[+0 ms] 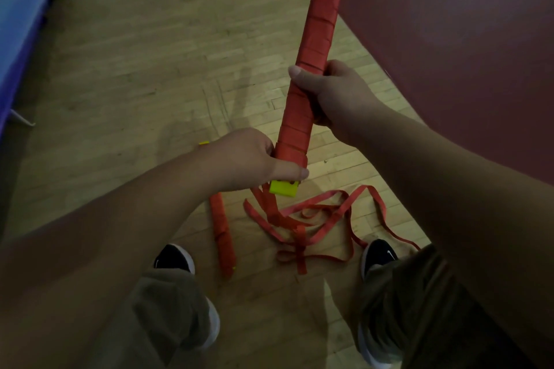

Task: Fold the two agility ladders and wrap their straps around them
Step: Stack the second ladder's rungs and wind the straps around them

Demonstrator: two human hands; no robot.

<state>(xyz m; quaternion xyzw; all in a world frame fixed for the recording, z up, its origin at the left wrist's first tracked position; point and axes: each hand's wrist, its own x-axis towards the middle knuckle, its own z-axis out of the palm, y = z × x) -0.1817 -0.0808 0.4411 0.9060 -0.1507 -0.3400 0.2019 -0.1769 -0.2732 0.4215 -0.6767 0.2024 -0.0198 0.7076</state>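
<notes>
Holding the wrapped ladder [314, 39] slantwise above the wooden floor [135, 54], top end away and bottom end near the body, probably to keep the coils taut for winding on more strap. Gripping its middle with the right hand [332, 96], thumb across the front and fingers curled round behind, seemingly to steady the stack and stop the rungs sliding apart. Pinching the lowest turn with the left hand [248, 159], thumb pressed flat on the webbing just above the yellow rung ends [284, 189], most likely pinning the last coil against slipping. Letting the loose strap [314, 213] trail from the bottom end down to the boards, heaped in slack loops between the two black shoes [172, 257]. Showing flat, woven red webbing laid in neat overlapping bands along a long, slim bundle, with hard, glossy plastic at the bare yellow end. Resting the second ladder [221, 234] on the floor just left of the tangle, near the left shoe, bound in red and apart from both hands. Judging by the slack, plenty of tail yet to wind and secure.
</notes>
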